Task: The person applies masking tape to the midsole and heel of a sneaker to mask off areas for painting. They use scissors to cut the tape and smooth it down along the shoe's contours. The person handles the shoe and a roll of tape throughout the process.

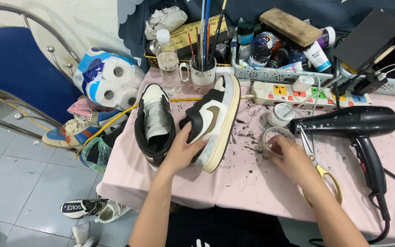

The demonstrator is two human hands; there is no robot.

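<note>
— Two shoes lay on the worktop (252, 183); which did the left hand (184, 151) hold?
— Its grip clasped the tilted sneaker (216, 119) by the heel: light, stiff-soled, soft above. The right hand (291, 158), beside it, gripped a tape roll (273, 137).
— Packages?
— Wrapped paper rolls (108, 77) far left; paint tubes (316, 55) beyond.

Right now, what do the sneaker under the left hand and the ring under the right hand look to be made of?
The sneaker looks like smooth leather or an imitation, in black, white and brown panels with stitched seams, on a cream, matte, rubber-like sole. The left hand holds it on its side. The ring at the right hand seems to be a roll of clear glossy tape; partly hidden.
</note>
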